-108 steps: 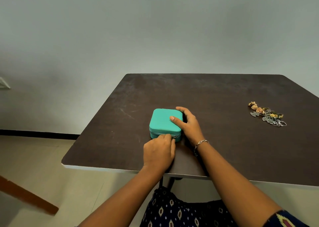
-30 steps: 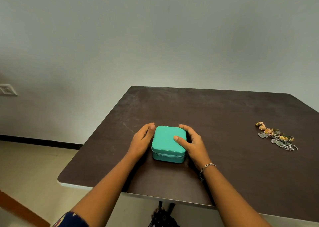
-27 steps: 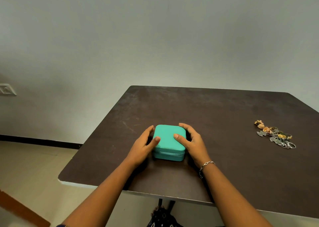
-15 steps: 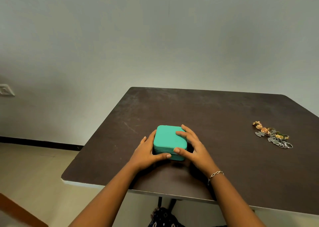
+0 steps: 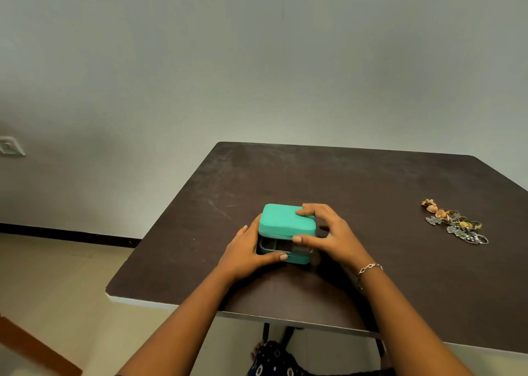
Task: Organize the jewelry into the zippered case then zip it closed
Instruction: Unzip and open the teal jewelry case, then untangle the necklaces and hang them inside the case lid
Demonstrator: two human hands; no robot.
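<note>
A left hand (image 5: 245,251) grips the lower half of a teal case (image 5: 300,259) on a dark table (image 5: 371,190), with the thumb along its front and the fingers round its left side. Between the hands the lid (image 5: 281,221) stands partly raised. A grey inside shows through the gap, perhaps divided, though it is too dim to be sure. The right hand (image 5: 331,232) pinches the lid, fingers on top and thumb under its front edge. Well to the right of that hand lies the jewelry (image 5: 454,222), in a loose heap. The step in hand seems to be opening the case. Next, the lid needs swinging fully back while the left hand steadies the base.
</note>
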